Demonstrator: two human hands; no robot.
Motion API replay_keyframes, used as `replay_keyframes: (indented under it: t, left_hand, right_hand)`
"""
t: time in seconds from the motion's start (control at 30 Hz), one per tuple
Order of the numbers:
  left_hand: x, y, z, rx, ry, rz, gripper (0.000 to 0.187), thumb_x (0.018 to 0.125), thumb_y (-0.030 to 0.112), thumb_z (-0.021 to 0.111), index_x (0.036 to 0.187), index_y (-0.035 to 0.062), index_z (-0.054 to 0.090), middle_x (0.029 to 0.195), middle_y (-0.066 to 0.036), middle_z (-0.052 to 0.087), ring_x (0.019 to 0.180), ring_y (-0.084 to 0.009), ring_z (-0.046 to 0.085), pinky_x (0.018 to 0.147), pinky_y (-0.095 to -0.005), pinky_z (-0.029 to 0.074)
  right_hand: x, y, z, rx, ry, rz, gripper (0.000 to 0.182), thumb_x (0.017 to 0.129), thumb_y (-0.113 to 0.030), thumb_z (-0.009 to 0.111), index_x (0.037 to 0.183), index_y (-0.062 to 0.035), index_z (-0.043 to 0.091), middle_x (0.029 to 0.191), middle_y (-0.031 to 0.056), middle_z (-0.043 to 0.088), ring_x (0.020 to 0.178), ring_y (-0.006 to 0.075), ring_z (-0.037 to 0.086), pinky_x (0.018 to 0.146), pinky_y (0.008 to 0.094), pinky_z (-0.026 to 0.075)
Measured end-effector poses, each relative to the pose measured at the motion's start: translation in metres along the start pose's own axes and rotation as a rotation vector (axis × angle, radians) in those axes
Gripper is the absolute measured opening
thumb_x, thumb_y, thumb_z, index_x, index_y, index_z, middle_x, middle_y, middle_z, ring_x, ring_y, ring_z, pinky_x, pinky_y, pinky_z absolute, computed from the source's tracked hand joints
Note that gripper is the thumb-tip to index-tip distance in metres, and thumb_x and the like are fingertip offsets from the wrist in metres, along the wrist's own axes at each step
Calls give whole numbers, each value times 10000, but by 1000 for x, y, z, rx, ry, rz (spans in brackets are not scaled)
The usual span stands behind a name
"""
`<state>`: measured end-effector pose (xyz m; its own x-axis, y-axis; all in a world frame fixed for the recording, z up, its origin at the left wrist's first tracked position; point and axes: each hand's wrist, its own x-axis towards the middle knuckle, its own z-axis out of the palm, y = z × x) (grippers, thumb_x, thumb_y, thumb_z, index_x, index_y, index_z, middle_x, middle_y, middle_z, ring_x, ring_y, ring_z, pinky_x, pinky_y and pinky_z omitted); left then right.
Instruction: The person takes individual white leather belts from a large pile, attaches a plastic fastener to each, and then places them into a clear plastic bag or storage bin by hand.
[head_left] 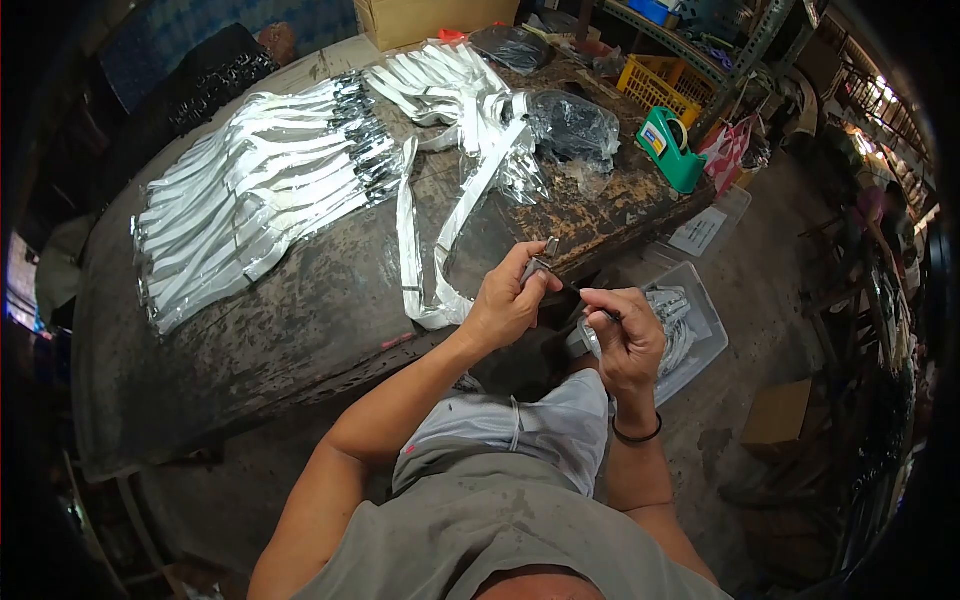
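My left hand (508, 298) is closed in a pinch on a small metal clip (536, 268) in front of the table's near edge. My right hand (630, 338) is closed too, its fingers around a thin black piece (607, 314) whose kind I cannot make out. The black piece reaches toward the clip; whether the two are joined is too small to tell. Beside my left hand, a loose white strap (408, 240) lies in a loop on the table, its lower bend close to my wrist.
Rows of white straps (260, 190) with dark clip ends cover the dark worn table (330, 290). Further back are more white straps (440, 75), a bag of black pieces (575, 125) and a green tape dispenser (670, 150). A clear plastic bin (705, 345) stands at my right.
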<state>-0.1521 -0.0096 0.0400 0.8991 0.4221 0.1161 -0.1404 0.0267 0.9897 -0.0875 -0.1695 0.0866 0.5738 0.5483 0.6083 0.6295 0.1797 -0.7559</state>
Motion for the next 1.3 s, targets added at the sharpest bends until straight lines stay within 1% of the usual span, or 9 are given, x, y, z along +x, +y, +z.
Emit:
replay_keyframes:
  t: [0.7,0.77,0.87,0.9,0.97,1.0,1.03,1.2,1.3]
  left_hand:
    - [-1,-2,-3,121,18,43,343,939,59,467,1275,20,419,866,-49,657,505,-55,512,465,-197,432]
    - [-5,-1,-2,148,-5,74,368,895,50,496,1260,41,452,853,-99,672,674,-156,624,638,-287,497]
    - [-13,9,1,243,-59,96,403,862,14,500,1260,61,460,879,-134,667,730,-227,657,689,-314,506]
    - [-14,7,3,245,-53,95,403,862,14,500,1260,61,460,879,-134,667,730,-227,657,689,-314,506]
    - [-14,3,6,210,-117,272,394,887,-25,481,1268,73,462,917,-84,639,629,-106,587,563,-249,470]
    - [-16,8,3,284,-177,174,400,872,-46,483,1256,64,480,961,-105,637,728,-128,611,646,-266,485]
    - [-16,8,2,286,-174,172,400,872,-46,483,1256,64,480,961,-105,637,728,-128,611,646,-266,485]
    - [-21,20,0,342,-168,293,329,882,-15,520,1208,25,519,971,-130,646,839,-144,611,743,-286,487]
    - [-23,20,-1,270,-199,293,316,912,72,566,1219,16,520,901,-83,640,759,-116,594,683,-264,483]
  right_hand:
    - [4,2,1,-85,-47,14,170,839,-74,687,1006,-42,693,865,40,628,709,101,545,610,219,424]
    - [5,5,3,-90,-53,13,170,840,-73,685,1007,-41,691,862,42,627,708,105,549,609,222,426]
    - [3,15,9,-72,-73,32,165,844,-72,680,1006,-39,687,859,48,627,708,112,556,609,228,430]
    - [2,19,11,-54,-81,51,162,846,-73,677,1003,-38,686,858,52,628,708,115,559,609,231,432]
    - [2,21,13,-72,-104,55,156,849,-68,673,1001,-34,684,854,54,628,710,117,562,612,234,435]
    - [1,22,13,-95,-124,61,150,853,-63,668,999,-30,683,850,55,627,712,120,565,614,236,438]
    - [0,21,14,-92,-126,61,150,853,-63,668,999,-30,683,850,55,627,712,120,565,614,236,438]
    - [-6,22,21,38,-48,113,143,843,-77,690,959,-12,638,827,56,614,730,117,570,640,239,448]
    - [-7,17,21,93,-22,122,151,832,-90,707,926,-12,618,818,54,604,730,107,561,656,231,447]
